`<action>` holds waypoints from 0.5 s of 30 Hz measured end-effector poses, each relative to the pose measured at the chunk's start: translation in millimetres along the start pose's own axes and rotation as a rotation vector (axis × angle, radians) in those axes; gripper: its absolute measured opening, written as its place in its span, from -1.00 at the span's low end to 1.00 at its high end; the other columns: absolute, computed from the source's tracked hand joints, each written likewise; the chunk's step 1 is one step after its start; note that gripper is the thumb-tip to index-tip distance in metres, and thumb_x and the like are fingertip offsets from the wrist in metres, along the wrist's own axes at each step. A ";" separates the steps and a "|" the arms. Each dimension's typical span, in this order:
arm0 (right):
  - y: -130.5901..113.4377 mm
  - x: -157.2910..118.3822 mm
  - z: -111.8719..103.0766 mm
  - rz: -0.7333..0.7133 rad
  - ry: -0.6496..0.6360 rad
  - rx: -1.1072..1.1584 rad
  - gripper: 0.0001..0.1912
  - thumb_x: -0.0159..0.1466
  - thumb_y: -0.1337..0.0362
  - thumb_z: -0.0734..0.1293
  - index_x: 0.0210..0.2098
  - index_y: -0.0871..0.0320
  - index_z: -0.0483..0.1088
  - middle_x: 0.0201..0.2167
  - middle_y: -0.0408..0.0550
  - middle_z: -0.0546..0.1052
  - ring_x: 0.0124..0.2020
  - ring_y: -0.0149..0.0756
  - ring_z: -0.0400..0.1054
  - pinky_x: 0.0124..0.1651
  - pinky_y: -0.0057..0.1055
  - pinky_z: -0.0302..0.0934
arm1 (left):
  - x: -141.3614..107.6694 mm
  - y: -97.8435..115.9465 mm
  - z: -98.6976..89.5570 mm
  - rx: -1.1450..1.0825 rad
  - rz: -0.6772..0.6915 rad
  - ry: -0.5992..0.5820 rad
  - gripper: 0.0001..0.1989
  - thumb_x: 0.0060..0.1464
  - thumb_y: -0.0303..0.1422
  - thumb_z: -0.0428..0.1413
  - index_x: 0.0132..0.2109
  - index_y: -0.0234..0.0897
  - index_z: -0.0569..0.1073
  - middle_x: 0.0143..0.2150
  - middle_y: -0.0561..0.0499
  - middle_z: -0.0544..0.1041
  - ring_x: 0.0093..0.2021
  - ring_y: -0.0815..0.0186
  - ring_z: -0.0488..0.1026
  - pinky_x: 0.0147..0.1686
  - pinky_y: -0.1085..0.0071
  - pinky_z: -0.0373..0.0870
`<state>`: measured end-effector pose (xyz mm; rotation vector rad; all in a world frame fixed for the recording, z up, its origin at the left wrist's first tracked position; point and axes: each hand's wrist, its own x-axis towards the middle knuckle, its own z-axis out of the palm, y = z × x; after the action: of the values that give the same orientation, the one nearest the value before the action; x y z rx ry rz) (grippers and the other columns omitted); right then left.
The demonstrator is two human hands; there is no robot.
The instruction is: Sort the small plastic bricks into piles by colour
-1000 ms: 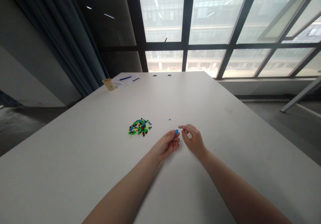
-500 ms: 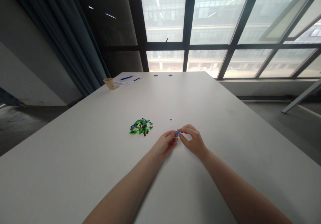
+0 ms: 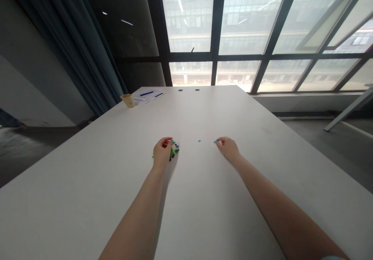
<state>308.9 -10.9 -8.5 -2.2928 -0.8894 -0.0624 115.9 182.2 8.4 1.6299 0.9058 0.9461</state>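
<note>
Over the heap of small toy building bricks [image 3: 174,152], my left hand [image 3: 162,151] has its fingers curled in towards the thumb. What is between its fingertips, if anything, is too small to make out. The hand hides much of the heap; green, brown and blue bricks show around it. Out to the right, my right hand [image 3: 228,148] pinches a small blue brick [image 3: 215,142] between thumb and fingers, low over the table. Another small blue brick [image 3: 199,141] lies alone on the tabletop between the two hands.
The long white table [image 3: 192,198] stretches towards the windows. A tan paper cup [image 3: 128,101] stands at its far left edge beside papers [image 3: 141,96] with a blue pen [image 3: 147,93] on them. Two dark round discs [image 3: 180,90] are at the far end.
My hands were together at the blue brick and have parted. The left went left to the heap; the right moved slightly right and away from me with the blue brick.
</note>
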 end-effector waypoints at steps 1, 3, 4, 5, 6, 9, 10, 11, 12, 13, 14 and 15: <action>0.8 3.5 4.5 0.014 0.000 -0.023 -0.80 0.11 0.23 0.26 -0.39 0.09 0.52 -0.54 -0.14 0.43 -0.49 -0.39 0.26 -0.38 -0.45 0.06 | 2.1 -3.6 -3.2 0.078 0.051 0.020 -0.85 -0.08 -0.27 0.12 -0.33 -0.20 0.47 -0.49 0.06 0.39 -0.52 0.44 0.30 -0.51 0.48 0.22; 1.5 7.4 11.8 0.038 -0.002 -0.063 -0.79 0.13 0.21 0.25 -0.37 0.07 0.53 -0.50 -0.11 0.48 -0.44 -0.35 0.30 -0.32 -0.41 0.07 | 3.6 -8.7 -6.1 0.174 0.104 0.042 -0.88 -0.05 -0.29 0.09 -0.34 -0.19 0.46 -0.48 0.05 0.39 -0.51 0.42 0.30 -0.47 0.44 0.24; 1.7 8.2 14.2 0.045 -0.004 -0.078 -0.79 0.15 0.21 0.25 -0.35 0.05 0.53 -0.47 -0.10 0.50 -0.41 -0.33 0.32 -0.29 -0.39 0.08 | 3.5 -10.1 -6.4 0.199 0.117 0.048 -0.89 -0.04 -0.30 0.08 -0.34 -0.18 0.46 -0.48 0.05 0.40 -0.51 0.41 0.30 -0.46 0.43 0.24; 2.1 8.4 15.7 0.049 -0.005 -0.090 -0.79 0.16 0.20 0.25 -0.33 0.05 0.53 -0.43 -0.09 0.52 -0.38 -0.31 0.34 -0.26 -0.37 0.08 | 3.3 -10.9 -6.3 0.214 0.124 0.052 -0.89 -0.03 -0.30 0.07 -0.33 -0.18 0.46 -0.48 0.05 0.40 -0.49 0.40 0.31 -0.45 0.42 0.25; 2.6 8.1 16.2 0.052 -0.005 -0.100 -0.78 0.17 0.21 0.24 -0.30 0.04 0.52 -0.39 -0.08 0.54 -0.34 -0.30 0.35 -0.23 -0.36 0.09 | 3.2 -11.2 -6.0 0.222 0.127 0.056 -0.88 -0.02 -0.29 0.06 -0.32 -0.18 0.45 -0.47 0.04 0.41 -0.48 0.39 0.32 -0.44 0.41 0.25; 4.0 5.4 13.3 0.051 -0.009 -0.115 -0.75 0.19 0.25 0.23 -0.21 0.05 0.50 -0.28 -0.04 0.55 -0.25 -0.27 0.36 -0.18 -0.34 0.10 | 3.6 -10.9 -5.7 0.251 0.142 0.056 -0.84 0.01 -0.27 0.03 -0.28 -0.17 0.44 -0.42 0.02 0.43 -0.44 0.36 0.35 -0.38 0.38 0.29; 4.1 3.9 11.5 0.047 -0.012 -0.115 -0.74 0.19 0.27 0.22 -0.19 0.06 0.49 -0.26 -0.03 0.55 -0.24 -0.26 0.36 -0.18 -0.34 0.11 | 3.9 -10.9 -5.8 0.277 0.162 0.055 -0.84 0.03 -0.27 0.01 -0.27 -0.18 0.44 -0.39 0.00 0.44 -0.40 0.35 0.37 -0.34 0.37 0.30; 3.8 2.3 9.6 0.039 -0.015 -0.113 -0.73 0.20 0.28 0.21 -0.17 0.07 0.48 -0.26 -0.03 0.54 -0.24 -0.26 0.36 -0.18 -0.35 0.12 | 4.3 -11.1 -5.8 0.312 0.191 0.051 -0.83 0.04 -0.29 0.00 -0.26 -0.18 0.44 -0.35 -0.02 0.46 -0.35 0.33 0.38 -0.28 0.34 0.31; 3.1 0.6 7.7 0.029 -0.020 -0.110 -0.73 0.21 0.28 0.20 -0.17 0.08 0.48 -0.26 -0.03 0.54 -0.26 -0.27 0.36 -0.19 -0.35 0.13 | 4.6 -11.6 -5.8 0.352 0.225 0.045 -0.83 0.04 -0.31 -0.01 -0.26 -0.18 0.44 -0.30 -0.04 0.46 -0.30 0.31 0.39 -0.22 0.31 0.31; 2.2 -1.0 6.2 0.014 -0.025 -0.105 -0.72 0.21 0.29 0.19 -0.17 0.08 0.48 -0.27 -0.04 0.54 -0.27 -0.28 0.36 -0.20 -0.36 0.13 | 4.8 -12.2 -5.4 0.392 0.260 0.036 -0.83 0.05 -0.33 -0.02 -0.27 -0.19 0.45 -0.27 -0.06 0.47 -0.24 0.28 0.39 -0.15 0.29 0.29; 1.1 -2.2 5.1 -0.005 -0.030 -0.100 -0.72 0.21 0.31 0.19 -0.17 0.08 0.48 -0.27 -0.04 0.53 -0.27 -0.29 0.35 -0.19 -0.38 0.14 | 4.9 -13.0 -4.8 0.428 0.293 0.024 -0.82 0.05 -0.35 -0.04 -0.27 -0.19 0.45 -0.24 -0.08 0.47 -0.19 0.26 0.39 -0.11 0.26 0.28; 0.0 -2.9 4.5 -0.026 -0.037 -0.096 -0.71 0.21 0.33 0.18 -0.15 0.09 0.47 -0.26 -0.04 0.52 -0.25 -0.29 0.35 -0.18 -0.39 0.14 | 4.6 -13.8 -3.8 0.462 0.319 0.007 -0.81 0.05 -0.36 -0.04 -0.26 -0.20 0.46 -0.23 -0.09 0.48 -0.16 0.25 0.38 -0.07 0.25 0.27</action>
<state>305.8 -9.9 -12.8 -2.3785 -0.9540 -0.0765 112.8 190.8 -3.5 2.2155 0.9311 1.0049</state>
